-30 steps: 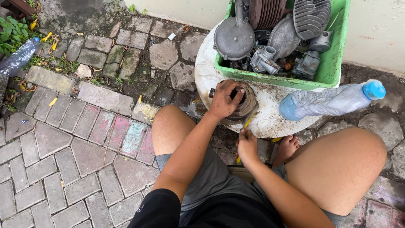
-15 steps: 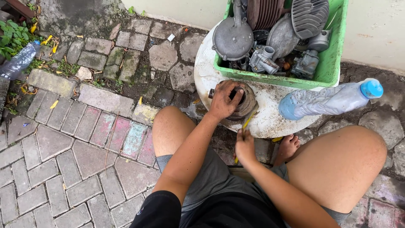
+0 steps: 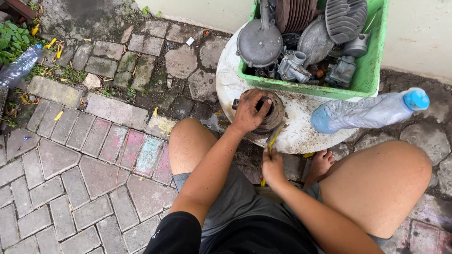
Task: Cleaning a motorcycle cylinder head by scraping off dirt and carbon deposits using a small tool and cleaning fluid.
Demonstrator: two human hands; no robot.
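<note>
Little has shifted: left hand (image 3: 252,110) still clamps the round metal part (image 3: 273,113) at 12 o'clock; right hand (image 3: 272,164) grips a yellow-handled tool (image 3: 273,138), which could slip off the greasy rim.

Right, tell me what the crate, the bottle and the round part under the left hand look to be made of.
Crate: plastic by the look, bright green, thin moulded walls, smudged.
Bottle: clear plastic, ribbed and crumpled, with a blue cap; greyish film inside.
Round part: probably metal, dull rusty brown and grimy, ringed like a machined piece. The left hand covers much of it, so the finish is partly hidden.
</note>
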